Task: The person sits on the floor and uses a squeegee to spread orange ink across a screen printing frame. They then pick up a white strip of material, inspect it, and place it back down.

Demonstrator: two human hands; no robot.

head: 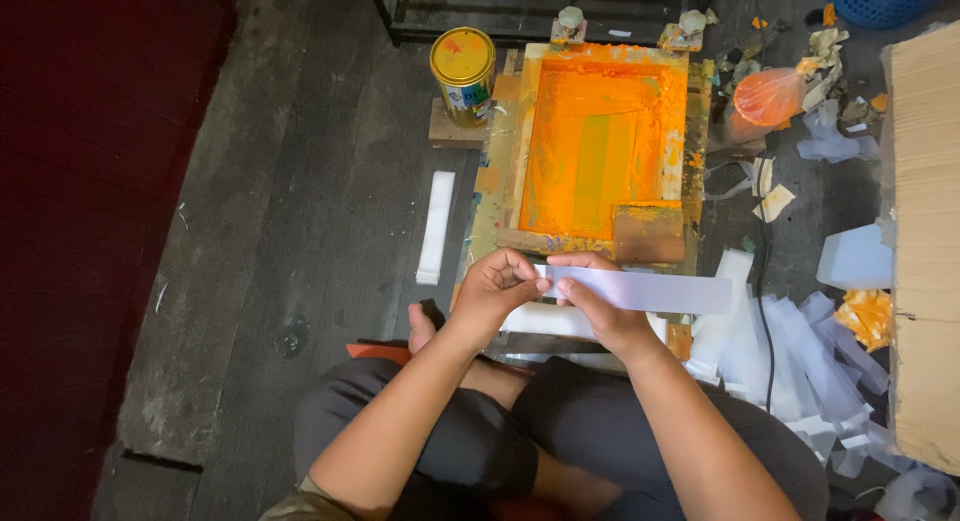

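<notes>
I sit cross-legged on a dark floor. Both hands hold a long pale strip [655, 290] of plastic or paper, level above my knees. My left hand [497, 287] pinches its left end between thumb and fingers. Just beside it, my right hand [592, 299] grips the strip from below, and the rest of the strip sticks out to the right. Straight ahead lies a wooden screen-printing frame [597, 141] coated in orange ink, with a wooden squeegee [649, 232] resting at its near right corner.
A yellow-lidded paint tin [463, 73] stands left of the frame. A white block [436, 226] lies on the floor to the left. Several pale strips [790, 356] are heaped on the right, beside a cardboard sheet [926, 241]. An orange plastic bag [768, 96] and scraps lie far right.
</notes>
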